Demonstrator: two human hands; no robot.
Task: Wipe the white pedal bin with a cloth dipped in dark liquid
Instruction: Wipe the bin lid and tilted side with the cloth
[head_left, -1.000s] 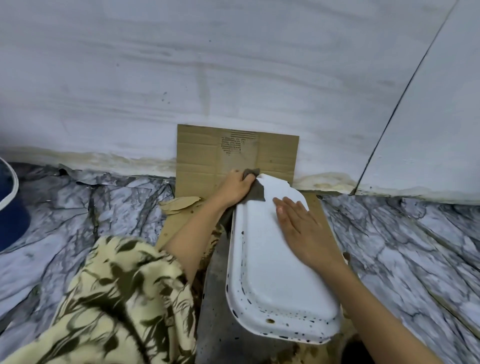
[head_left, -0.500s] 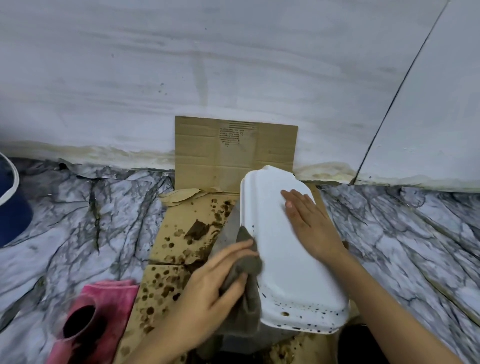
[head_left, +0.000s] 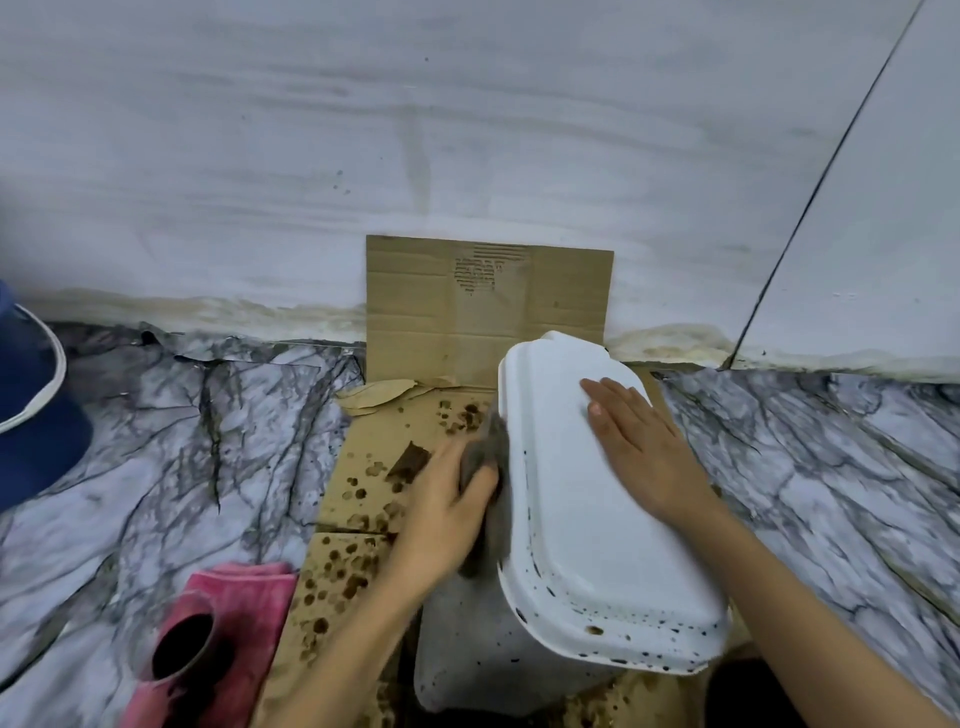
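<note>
while left hand (head_left: 441, 512) grips dark cloth (head_left: 485, 470) against white pedal bin (head_left: 587, 530) lid's left edge on spattered cardboard (head_left: 343, 582), flat right hand (head_left: 636, 449) steadies; should rub firmly along rim, covering specks.

**Head view: cloth held against the left side of a white bin**

The white bin (head_left: 587, 499) stands on spattered cardboard (head_left: 343, 577), its lid speckled with dark drops along the near and left edges. The left hand (head_left: 441, 514) grips a grey-brown cloth (head_left: 488, 467) pressed against the lid's left rim. The right hand (head_left: 639, 447) lies flat, fingers straight, on top of the lid. A second cardboard sheet (head_left: 467, 296) leans upright against the wall (head_left: 363, 130) behind. At lower left, a cup of dark liquid (head_left: 182, 649) sits on a pink cloth (head_left: 249, 613), on the marbled floor (head_left: 156, 441). A blue container (head_left: 31, 410) shows at the left edge.
</note>
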